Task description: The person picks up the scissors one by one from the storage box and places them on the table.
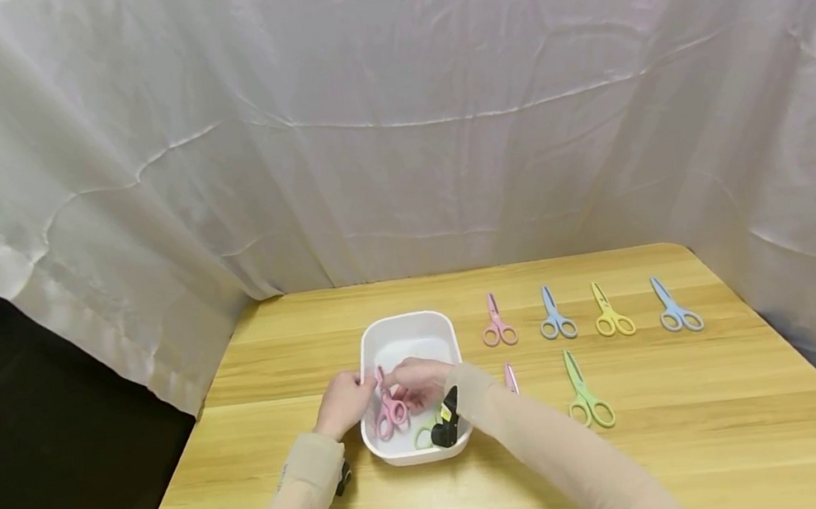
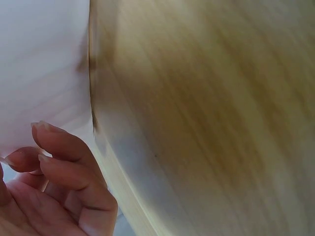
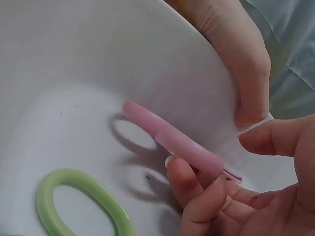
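My left hand (image 1: 344,404) holds the left side of a white plastic tub (image 1: 419,457), its thumb hooked over the rim in the right wrist view. Curled fingers (image 2: 74,169) sit outside the tub wall. Inside the tub, pink scissors (image 1: 392,412) slant against the left wall with their handle loops low. My right hand (image 1: 421,379) reaches in beside them. Its fingertips overlap the blade end of the scissors in the right wrist view, while the thumb stands apart from them. A green scissors handle (image 3: 86,189) lies on the tub floor, partly hidden by the right wrist's camera.
Right of the tub, a back row on the wooden table holds pink scissors (image 1: 497,324), blue scissors (image 1: 552,316), yellow scissors (image 1: 610,312) and more blue scissors (image 1: 672,308). Green scissors (image 1: 583,392) lie nearer. A pink blade (image 1: 511,378) shows past my right forearm.
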